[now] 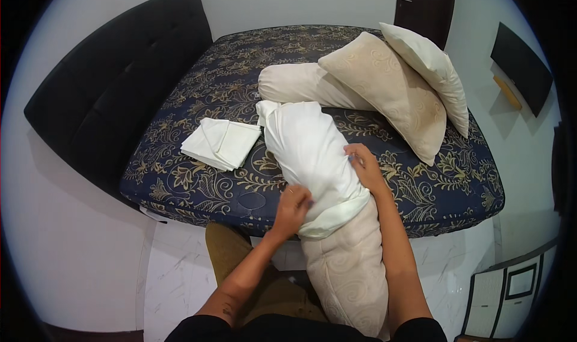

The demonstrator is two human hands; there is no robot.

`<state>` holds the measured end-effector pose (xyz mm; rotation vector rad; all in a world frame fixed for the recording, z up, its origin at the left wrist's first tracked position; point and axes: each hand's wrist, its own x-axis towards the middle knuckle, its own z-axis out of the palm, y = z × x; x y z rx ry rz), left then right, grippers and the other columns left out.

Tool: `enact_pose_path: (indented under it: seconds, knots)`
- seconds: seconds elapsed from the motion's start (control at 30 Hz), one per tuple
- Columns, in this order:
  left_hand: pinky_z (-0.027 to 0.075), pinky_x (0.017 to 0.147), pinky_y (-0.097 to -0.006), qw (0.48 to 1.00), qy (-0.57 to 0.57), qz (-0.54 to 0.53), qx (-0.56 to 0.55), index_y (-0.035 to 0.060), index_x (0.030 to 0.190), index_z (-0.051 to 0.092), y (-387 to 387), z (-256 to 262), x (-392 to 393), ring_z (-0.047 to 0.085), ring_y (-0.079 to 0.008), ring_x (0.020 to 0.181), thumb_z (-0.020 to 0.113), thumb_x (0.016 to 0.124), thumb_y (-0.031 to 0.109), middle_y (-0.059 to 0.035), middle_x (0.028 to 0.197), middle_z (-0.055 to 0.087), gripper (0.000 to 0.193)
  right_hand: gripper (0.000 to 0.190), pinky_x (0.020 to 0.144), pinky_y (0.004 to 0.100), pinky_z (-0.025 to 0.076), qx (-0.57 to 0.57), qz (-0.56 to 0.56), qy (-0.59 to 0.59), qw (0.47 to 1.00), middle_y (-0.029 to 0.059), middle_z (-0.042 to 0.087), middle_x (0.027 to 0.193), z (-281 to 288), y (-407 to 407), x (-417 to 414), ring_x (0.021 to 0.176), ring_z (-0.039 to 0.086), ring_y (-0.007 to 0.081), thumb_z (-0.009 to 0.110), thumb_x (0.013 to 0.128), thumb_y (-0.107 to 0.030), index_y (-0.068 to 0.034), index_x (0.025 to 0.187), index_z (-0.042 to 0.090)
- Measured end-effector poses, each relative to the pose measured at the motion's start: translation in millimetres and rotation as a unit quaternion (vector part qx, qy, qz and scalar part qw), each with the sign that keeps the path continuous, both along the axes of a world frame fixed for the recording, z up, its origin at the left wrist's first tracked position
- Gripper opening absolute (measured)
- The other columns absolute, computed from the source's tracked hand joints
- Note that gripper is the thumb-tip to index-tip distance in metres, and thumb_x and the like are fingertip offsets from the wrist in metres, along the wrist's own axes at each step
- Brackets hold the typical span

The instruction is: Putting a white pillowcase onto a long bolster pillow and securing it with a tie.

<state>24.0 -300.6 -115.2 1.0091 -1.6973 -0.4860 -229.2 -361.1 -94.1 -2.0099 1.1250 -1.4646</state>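
A beige bolster with a swirl pattern slants from my lap up onto the mattress. Its far part is inside a white bolster cover, whose rolled hem rings the bolster near the bed's front edge. My left hand, slightly blurred, has its fingers curled on the cover's left side just above the hem. On the opposite side, my right hand pinches the white fabric between thumb and fingers. The cover's far end lies bunched on the bed.
Folded white cloth lies left on the dark patterned mattress. Behind are a second bolster, a beige pillow and a white pillow. A black headboard stands left; a white-fronted cabinet stands lower right.
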Motion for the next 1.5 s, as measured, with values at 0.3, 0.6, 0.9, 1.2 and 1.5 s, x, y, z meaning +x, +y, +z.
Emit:
enact_pose_path:
  seconds: [0.3, 0.6, 0.9, 1.2, 1.5]
  knots:
    - [0.042, 0.067, -0.0360, 0.987, -0.061, -0.068, 0.131, 0.0012, 0.085, 0.053, 30.1, 30.5, -6.9, 0.053, -0.0301, 0.074, 0.053, 0.087, 0.016, -0.0151, 0.075, 0.053, 0.015, 0.011, 0.074, 0.0248, 0.040, 0.224, 0.027, 0.071, 0.972, 0.0051, 0.049, 0.079, 22.7, 58.8, 5.3, 0.078, 0.044, 0.0111, 0.045, 0.094, -0.010, -0.001, 0.092, 0.051]
    - [0.040, 0.062, -0.0368, 0.965, 0.052, -0.020, 0.254, 0.0046, 0.091, 0.052, 49.6, -24.5, 17.5, 0.052, -0.0313, 0.066, 0.047, 0.092, 0.016, -0.0141, 0.070, 0.051, 0.012, 0.013, 0.070, 0.0241, 0.041, 0.262, 0.203, 0.059, 0.941, -0.0014, 0.054, 0.080, 20.8, 74.7, 10.6, 0.075, 0.048, 0.0087, 0.052, 0.092, -0.015, -0.003, 0.094, 0.057]
    - [0.040, 0.090, -0.0318, 0.936, 0.189, 0.114, 0.275, 0.0040, 0.121, 0.043, 61.0, -70.3, 26.9, 0.050, -0.0177, 0.099, 0.046, 0.097, 0.030, -0.0082, 0.110, 0.051, 0.036, 0.047, 0.084, 0.0380, 0.044, 0.171, 0.025, 0.035, 0.984, 0.0130, 0.051, 0.100, -92.7, 35.3, -6.3, 0.090, 0.052, 0.0243, 0.057, 0.089, -0.018, -0.005, 0.132, 0.042]
    - [0.033, 0.105, -0.0314, 0.897, 0.269, -0.254, 0.244, 0.0015, 0.131, 0.046, -12.7, -73.7, 15.0, 0.041, -0.0192, 0.125, 0.039, 0.098, 0.021, -0.0105, 0.135, 0.045, 0.038, 0.059, 0.077, 0.0414, 0.048, 0.118, -0.061, 0.214, 0.968, 0.0189, 0.047, 0.104, 70.9, 84.8, 64.2, 0.089, 0.056, 0.0367, 0.056, 0.087, -0.021, -0.011, 0.139, 0.031]
    - [0.038, 0.094, -0.0305, 0.986, 0.144, -0.026, 0.086, 0.0026, 0.125, 0.048, -31.1, -8.8, 39.1, 0.050, -0.0191, 0.110, 0.052, 0.093, 0.019, -0.0092, 0.122, 0.050, 0.036, 0.031, 0.081, 0.0397, 0.043, 0.053, -0.099, 0.171, 0.979, 0.0173, 0.052, 0.096, 37.8, 29.4, 67.4, 0.092, 0.053, 0.0352, 0.058, 0.085, -0.016, -0.007, 0.115, 0.056]
